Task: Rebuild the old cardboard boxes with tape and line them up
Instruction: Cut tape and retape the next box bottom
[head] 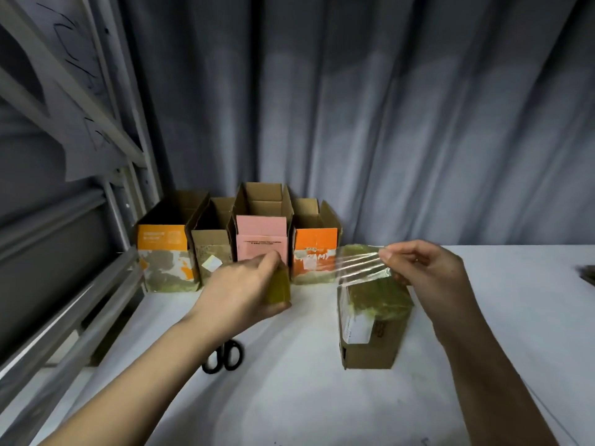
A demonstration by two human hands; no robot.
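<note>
While stretched between the two hands, clear tape strip (360,265) hanging in the air over the far end of the brown box (373,320) on the white tabletop (289,397). Left hand (244,284) curled round the yellowish tape roll (279,286), held just in front of the row. Right hand (418,268) pinching the free end of the strip between thumb and fingertips, above the box's far right corner. Box lying near the front, well apart from the scissors (223,355), its top face already glossy with old yellow-green tape; whether the seam under it is closed, impossible to tell.

Four rebuilt boxes lined up at the back against the curtain (386,107), tops open: orange-and-grey box (165,259), plain brown box (211,249), pink box (261,239), orange box (314,255). Probably one box left to finish, then a place to the right of the row.

For a clean seal: keep the strip taut and flat, no twist, so no sticking to itself. Lower the right end first onto the far edge, press down, then draw the roll toward the near edge along the seam. Smooth outward with flat fingers to chase wrinkles. Leave some overhang down each end face. Cut only once the strip is pressed down; scissors lie under the left forearm, within easy reach. Risk: slack tape folding and catching on the old crinkled layer.
</note>
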